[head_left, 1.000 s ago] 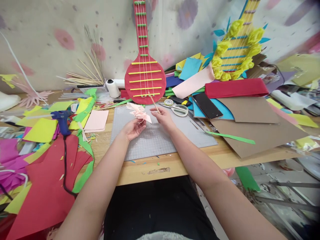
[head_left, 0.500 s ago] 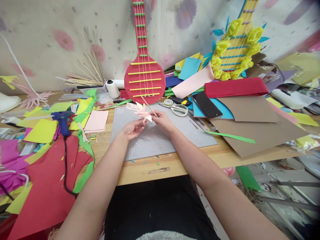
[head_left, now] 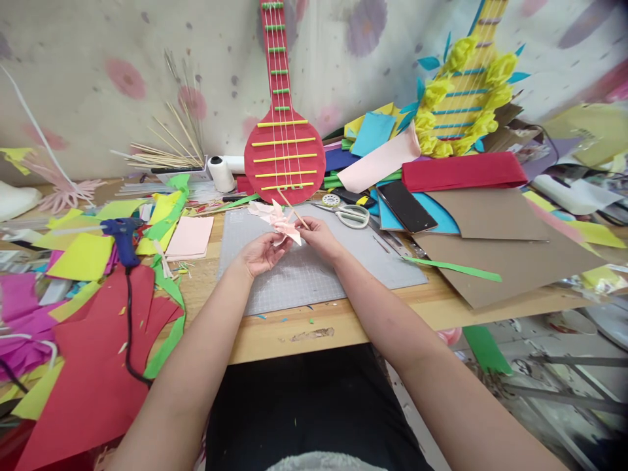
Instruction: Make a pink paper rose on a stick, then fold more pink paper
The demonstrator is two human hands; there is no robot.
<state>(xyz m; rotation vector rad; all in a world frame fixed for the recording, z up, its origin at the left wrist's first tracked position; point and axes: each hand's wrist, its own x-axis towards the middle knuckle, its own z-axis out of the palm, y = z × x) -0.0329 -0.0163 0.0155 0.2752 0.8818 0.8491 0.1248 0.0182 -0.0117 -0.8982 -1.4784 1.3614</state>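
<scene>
My left hand [head_left: 262, 255] is closed on the base of a pale pink paper flower [head_left: 284, 222], whose pointed petals spread above the fingers. Between the fingers of my right hand [head_left: 320, 237] is a thin wooden stick [head_left: 294, 208], slanting up and left beside the petals. Whether the stick touches the flower I cannot tell. Both hands are over a grey cutting mat [head_left: 294, 281]. Behind them a red paper lute [head_left: 284, 147] with yellow and green bars and white strings leans upright. A stack of pink paper pieces [head_left: 189, 237] lies left of the mat.
On the left, a blue glue gun [head_left: 122, 241] rests among coloured paper scraps. Scissors [head_left: 350, 216], a phone [head_left: 407, 206] and brown cardboard [head_left: 505, 261] lie to the right. A yellow lute with paper flowers [head_left: 464, 91] leans at the back right.
The pink flower has turned and tilted in my left hand, its petals now reaching further right and lower. My right hand and the stick have barely moved.
</scene>
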